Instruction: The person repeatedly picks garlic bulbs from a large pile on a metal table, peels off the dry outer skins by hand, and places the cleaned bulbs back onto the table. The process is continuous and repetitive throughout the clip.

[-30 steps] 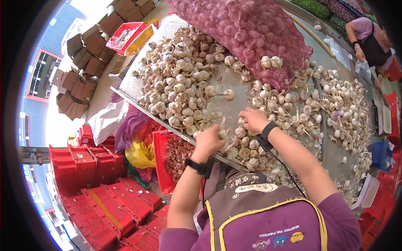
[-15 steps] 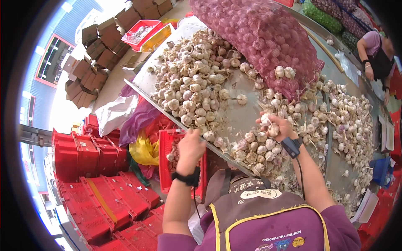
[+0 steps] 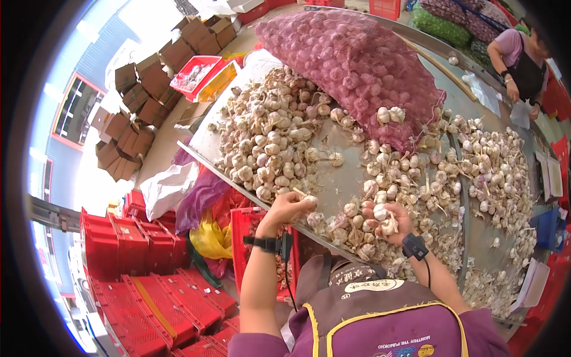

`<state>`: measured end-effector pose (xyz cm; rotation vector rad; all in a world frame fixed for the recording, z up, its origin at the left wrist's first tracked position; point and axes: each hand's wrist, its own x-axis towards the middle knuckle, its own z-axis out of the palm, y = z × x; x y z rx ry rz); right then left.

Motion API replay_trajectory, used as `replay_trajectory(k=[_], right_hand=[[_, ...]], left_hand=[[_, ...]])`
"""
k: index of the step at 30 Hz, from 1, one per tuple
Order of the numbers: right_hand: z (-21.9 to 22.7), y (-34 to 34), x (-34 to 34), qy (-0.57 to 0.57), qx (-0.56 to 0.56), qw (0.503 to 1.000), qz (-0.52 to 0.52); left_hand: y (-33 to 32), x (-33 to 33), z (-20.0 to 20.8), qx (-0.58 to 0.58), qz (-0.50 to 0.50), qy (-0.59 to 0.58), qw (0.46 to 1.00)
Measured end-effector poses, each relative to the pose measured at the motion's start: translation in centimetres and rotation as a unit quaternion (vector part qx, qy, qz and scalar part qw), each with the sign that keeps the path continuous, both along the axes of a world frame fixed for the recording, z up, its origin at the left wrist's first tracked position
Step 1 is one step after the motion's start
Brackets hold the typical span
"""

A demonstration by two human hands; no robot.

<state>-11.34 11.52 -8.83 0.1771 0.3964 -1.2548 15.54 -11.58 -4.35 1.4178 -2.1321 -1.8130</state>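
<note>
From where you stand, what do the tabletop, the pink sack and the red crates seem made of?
Tabletop: probably sheet metal, dull grey and smooth.
Pink sack: likely plastic netting, judging by its fine, see-through mesh.
Red crates: apparently hard plastic, with a slight sheen, even colour and perforated panels.

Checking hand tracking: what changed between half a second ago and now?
Left hand moved from over the red crate up and right to the table edge; it now holds a stemmed garlic bulb. Right hand came nearer the body, garlic bulbs in it both times. Pink mesh bag and big left garlic pile: unchanged.
</note>
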Motion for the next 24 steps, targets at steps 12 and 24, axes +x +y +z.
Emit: replay_trajectory(k=[12,24], right_hand=[[1.1,-2.5,4.7,-0.215,-0.073,0.969,0.092],[1.1,2.4,-8.0,-0.170,-0.193,0.929,-0.264]], left_hand=[[9.0,-4.2,3.6,0.215,0.196,0.366,0.884],[9.1,-7.0,5.4,-0.343,-0.068,0.125,0.929]])
